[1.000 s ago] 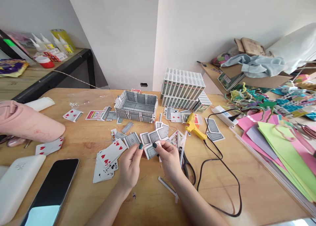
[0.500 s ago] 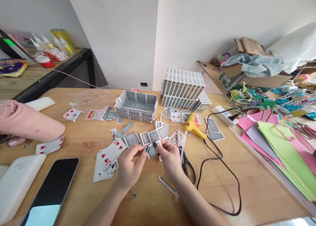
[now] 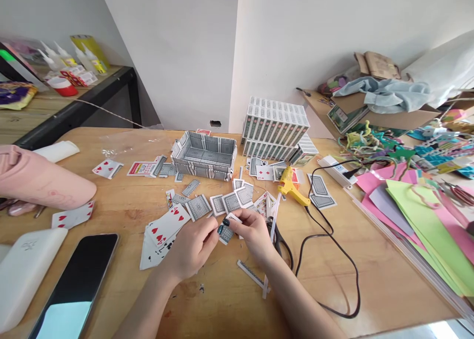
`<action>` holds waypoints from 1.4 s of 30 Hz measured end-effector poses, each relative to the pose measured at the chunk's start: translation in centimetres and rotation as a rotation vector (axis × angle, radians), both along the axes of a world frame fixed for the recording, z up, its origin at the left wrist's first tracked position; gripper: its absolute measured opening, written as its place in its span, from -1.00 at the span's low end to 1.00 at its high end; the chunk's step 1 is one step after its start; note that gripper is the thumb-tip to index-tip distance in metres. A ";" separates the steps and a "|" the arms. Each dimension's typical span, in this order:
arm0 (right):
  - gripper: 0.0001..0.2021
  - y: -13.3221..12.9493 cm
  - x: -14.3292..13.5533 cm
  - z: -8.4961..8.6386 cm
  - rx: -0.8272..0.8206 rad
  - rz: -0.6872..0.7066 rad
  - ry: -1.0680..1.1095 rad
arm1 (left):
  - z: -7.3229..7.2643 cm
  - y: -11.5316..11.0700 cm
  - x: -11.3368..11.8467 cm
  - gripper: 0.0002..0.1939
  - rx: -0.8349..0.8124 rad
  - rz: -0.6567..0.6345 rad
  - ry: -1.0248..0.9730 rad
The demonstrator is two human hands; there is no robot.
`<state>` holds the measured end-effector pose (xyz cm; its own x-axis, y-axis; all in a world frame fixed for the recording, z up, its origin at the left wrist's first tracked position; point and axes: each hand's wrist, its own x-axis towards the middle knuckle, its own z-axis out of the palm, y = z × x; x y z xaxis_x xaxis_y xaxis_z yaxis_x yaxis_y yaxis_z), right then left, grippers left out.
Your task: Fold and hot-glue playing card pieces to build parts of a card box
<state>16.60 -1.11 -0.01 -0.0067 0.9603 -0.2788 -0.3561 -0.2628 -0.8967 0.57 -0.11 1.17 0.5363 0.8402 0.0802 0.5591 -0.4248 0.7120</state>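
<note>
Between my two hands is a small piece of playing card with a grey patterned back and a white folded edge. My left hand pinches its left side with thumb and finger. From the right, my right hand grips its upper edge. Just beyond my fingers lie several cut card pieces, patterned side up. Face-up playing cards are fanned beside my left hand. Behind them stands an open box made of cards. Black-handled scissors lie partly hidden by my right forearm.
A yellow glue gun with a black cord rests right of centre. Stacked card packs stand at the back. Coloured paper sheets and a power strip are at right. A phone and a pink roll-shaped item lie left.
My left hand has turned and shifted slightly left and down, its fingers curling more. The card piece has tilted and moved a little lower. The view has shifted slightly.
</note>
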 end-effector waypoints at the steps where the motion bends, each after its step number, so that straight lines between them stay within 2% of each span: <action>1: -0.82 0.0 0.0 -0.2 -0.001 0.002 0.026 | -0.1 -0.1 0.1 -0.75 0.015 0.015 0.001; 6: -0.72 0.1 -0.4 -0.6 -0.053 0.060 0.268 | -0.9 -0.8 0.9 -0.75 0.089 0.132 -0.116; 9: -0.76 0.0 -0.5 -0.3 -0.035 0.118 0.325 | -0.9 -1.1 1.4 -0.74 0.064 0.211 -0.224; 11: -0.80 -0.1 -0.5 -0.1 -0.014 0.106 0.327 | -0.8 -1.3 1.7 -0.72 0.051 0.236 -0.269; 17: -0.81 0.0 -0.1 -0.2 0.010 0.054 0.233 | -0.7 -1.2 1.7 -0.72 0.031 0.170 -0.290; 24: -0.82 -0.1 0.2 -0.1 0.048 0.068 0.149 | -0.7 -0.8 1.1 -0.74 0.038 0.083 -0.258; 30: -0.80 -0.4 0.2 0.8 0.070 0.129 0.093 | -0.8 -0.8 1.3 -0.71 0.030 0.147 -0.288; 35: -0.79 -0.5 0.0 1.1 0.076 0.144 0.120 | -0.9 -0.7 1.3 -0.73 0.103 0.157 -0.208; 42: -0.79 -0.4 0.0 1.1 0.054 0.137 0.080 | -1.1 -0.9 1.2 -0.71 0.119 0.169 -0.111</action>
<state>16.63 -1.56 1.12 -0.1592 0.9625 -0.2197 -0.3914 -0.2658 -0.8810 1.77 -1.01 0.02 0.3709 0.8987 0.2342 0.5508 -0.4159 0.7236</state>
